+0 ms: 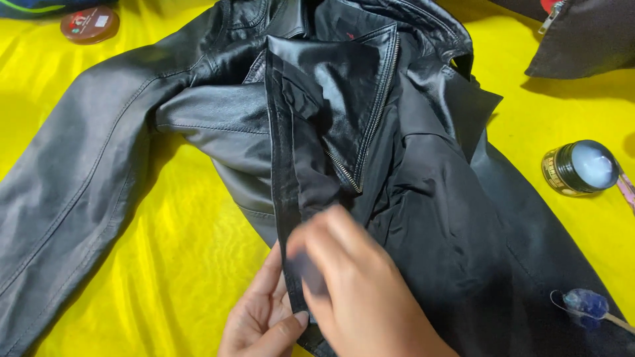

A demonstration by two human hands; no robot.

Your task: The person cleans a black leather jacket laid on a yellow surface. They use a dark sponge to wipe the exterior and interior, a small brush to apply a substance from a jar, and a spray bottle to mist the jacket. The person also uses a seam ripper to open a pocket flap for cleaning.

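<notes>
Black leather jacket lies spread open across the middle of the frame on a yellow cloth, one sleeve running down to the lower left. At the bottom centre, the left hand pinches the jacket's front edge strip, thumb pressed against it. The right hand is blurred, fingers together, pressing a small dark pad onto that strip. An open jar of pale paste sits at the right edge. A round brown lid lies upper left. A bluish applicator rests on the jacket, lower right.
</notes>
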